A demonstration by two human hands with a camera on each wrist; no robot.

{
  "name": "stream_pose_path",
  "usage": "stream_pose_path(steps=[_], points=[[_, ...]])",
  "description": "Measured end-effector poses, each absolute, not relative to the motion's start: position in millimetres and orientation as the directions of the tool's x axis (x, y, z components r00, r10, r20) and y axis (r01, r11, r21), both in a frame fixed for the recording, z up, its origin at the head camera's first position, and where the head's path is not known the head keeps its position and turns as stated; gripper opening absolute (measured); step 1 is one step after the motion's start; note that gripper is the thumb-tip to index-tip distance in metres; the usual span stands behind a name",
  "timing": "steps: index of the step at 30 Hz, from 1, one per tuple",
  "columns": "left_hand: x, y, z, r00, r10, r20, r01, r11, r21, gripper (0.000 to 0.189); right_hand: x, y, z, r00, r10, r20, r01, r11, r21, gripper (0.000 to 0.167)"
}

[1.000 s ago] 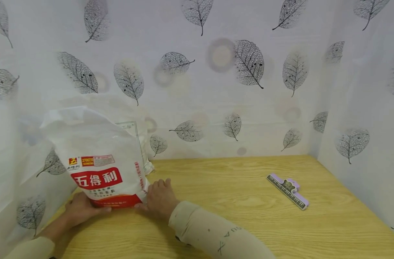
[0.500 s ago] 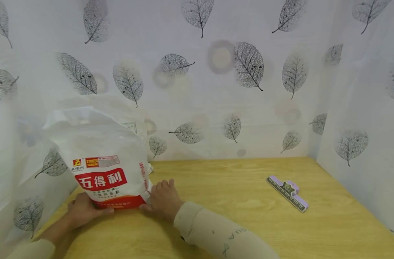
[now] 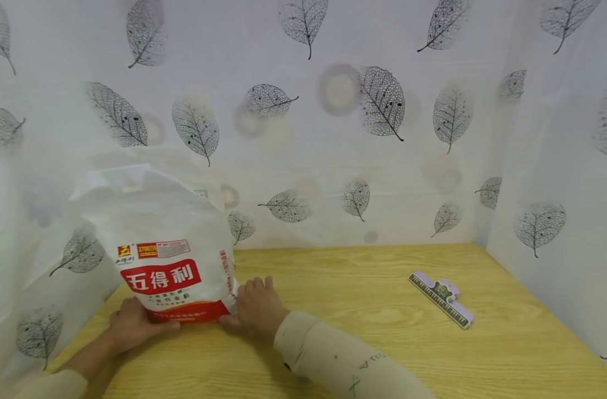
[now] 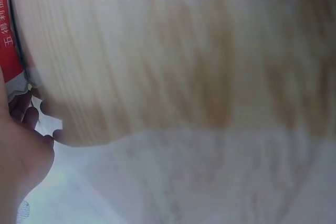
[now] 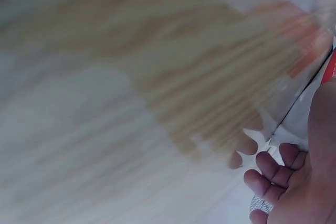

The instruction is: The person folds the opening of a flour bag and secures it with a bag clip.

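A white flour bag (image 3: 156,221) with a red label stands upright at the left of the table, leaning slightly. My left hand (image 3: 133,328) grips its lower left corner, thumb along the bottom front edge. At the lower right corner my right hand (image 3: 258,307) grips the bag, its thumb at the front and its fingers bent round the side. The left wrist view shows the bag's red edge (image 4: 8,59) beside my left hand (image 4: 26,153). In the right wrist view the fingers of my right hand (image 5: 283,182) curl at the bag's corner.
A purple clip with a piano-key pattern (image 3: 442,299) lies on the wood-grain table (image 3: 343,343) to the right. Behind the flour bag shows a bit of another white bag (image 3: 201,193). Leaf-printed curtains (image 3: 303,138) close in the back and sides.
Both hands have shifted the flour bag a little to the right. It now covers more of the white bag behind it. The clip stays where it lay.
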State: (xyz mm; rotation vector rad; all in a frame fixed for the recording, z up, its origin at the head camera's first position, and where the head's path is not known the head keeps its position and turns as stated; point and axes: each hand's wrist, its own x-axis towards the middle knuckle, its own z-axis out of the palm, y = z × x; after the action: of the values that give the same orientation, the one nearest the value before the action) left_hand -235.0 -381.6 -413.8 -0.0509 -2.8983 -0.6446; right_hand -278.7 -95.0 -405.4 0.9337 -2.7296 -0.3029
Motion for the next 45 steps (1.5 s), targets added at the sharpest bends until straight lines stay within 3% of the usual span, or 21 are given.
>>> stream_pose_path(steps=[9, 19, 45], points=[[-237, -373, -415, -0.982, 0.026, 0.188, 0.102, 0.907, 0.408, 0.098, -286, -81, -404, -0.754, -0.640, 0.150, -0.621, 0.768, 0.156, 0.069], [-240, -364, -414, -0.975, 0.054, 0.215, 0.125, 0.935, 0.331, 0.095, -289, -70, -401, -0.765, -0.633, 0.120, -0.621, 0.774, 0.127, 0.068], [-244, -344, -416, -0.982, 0.045, 0.185, 0.100, 0.949, 0.300, 0.100, -293, -47, -404, -0.747, -0.649, 0.145, -0.627, 0.760, 0.171, 0.068]])
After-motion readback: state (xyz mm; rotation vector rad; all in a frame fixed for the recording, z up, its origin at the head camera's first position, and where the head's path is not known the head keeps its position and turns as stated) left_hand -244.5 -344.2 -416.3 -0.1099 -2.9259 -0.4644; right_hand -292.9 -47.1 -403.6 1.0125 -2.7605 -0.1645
